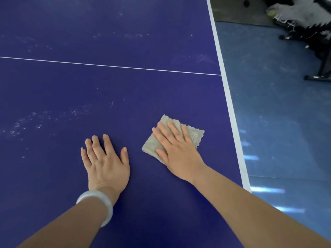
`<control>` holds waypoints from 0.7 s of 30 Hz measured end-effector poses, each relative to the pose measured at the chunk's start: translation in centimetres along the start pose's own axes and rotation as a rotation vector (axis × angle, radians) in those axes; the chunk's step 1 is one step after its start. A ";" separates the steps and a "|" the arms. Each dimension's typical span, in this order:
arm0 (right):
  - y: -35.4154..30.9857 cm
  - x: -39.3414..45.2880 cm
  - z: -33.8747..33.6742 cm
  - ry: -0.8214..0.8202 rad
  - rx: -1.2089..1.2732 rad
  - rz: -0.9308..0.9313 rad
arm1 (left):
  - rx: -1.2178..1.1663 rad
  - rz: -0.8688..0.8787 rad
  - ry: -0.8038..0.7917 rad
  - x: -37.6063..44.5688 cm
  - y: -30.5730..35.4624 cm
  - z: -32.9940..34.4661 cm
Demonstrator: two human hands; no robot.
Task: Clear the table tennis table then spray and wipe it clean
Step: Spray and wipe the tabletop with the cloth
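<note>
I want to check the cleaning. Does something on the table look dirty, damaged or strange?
Yes. Whitish speckled smears remain on the table left of the hands, with fainter ones beyond the white line. The right hand presses the cloth flat. No damage shows.

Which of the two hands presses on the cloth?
The right hand lies flat on the beige cloth, near the table's white edge. The left hand, with the white bangle, rests on bare table.
</note>
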State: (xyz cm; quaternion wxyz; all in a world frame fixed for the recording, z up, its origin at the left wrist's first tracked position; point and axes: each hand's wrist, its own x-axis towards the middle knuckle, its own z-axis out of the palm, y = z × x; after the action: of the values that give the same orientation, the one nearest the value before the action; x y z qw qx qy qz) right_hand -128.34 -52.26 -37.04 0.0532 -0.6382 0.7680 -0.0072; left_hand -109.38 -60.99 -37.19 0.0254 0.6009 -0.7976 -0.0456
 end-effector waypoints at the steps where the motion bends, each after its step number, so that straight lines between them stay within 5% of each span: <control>1: 2.2 -0.8 0.0 0.012 -0.014 0.050 | 0.001 0.000 0.002 0.0 0.0 0.0; 6: 12.0 -0.3 -1.3 0.024 0.048 0.598 | -0.012 0.006 0.006 -0.2 0.1 -0.2; 15: 7.7 -13.6 0.6 0.057 -0.026 0.288 | -0.045 0.003 0.010 -0.2 0.1 -0.3; 21: 10.6 -4.4 -0.7 0.057 -0.017 0.458 | -0.031 -0.016 0.015 -0.3 0.4 -0.5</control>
State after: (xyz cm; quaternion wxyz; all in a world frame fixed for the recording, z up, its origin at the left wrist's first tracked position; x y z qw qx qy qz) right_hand -138.03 -46.04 -36.82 0.0264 -0.4472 0.8940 -0.0065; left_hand -109.65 -60.63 -36.64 0.0407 0.6069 -0.7919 -0.0537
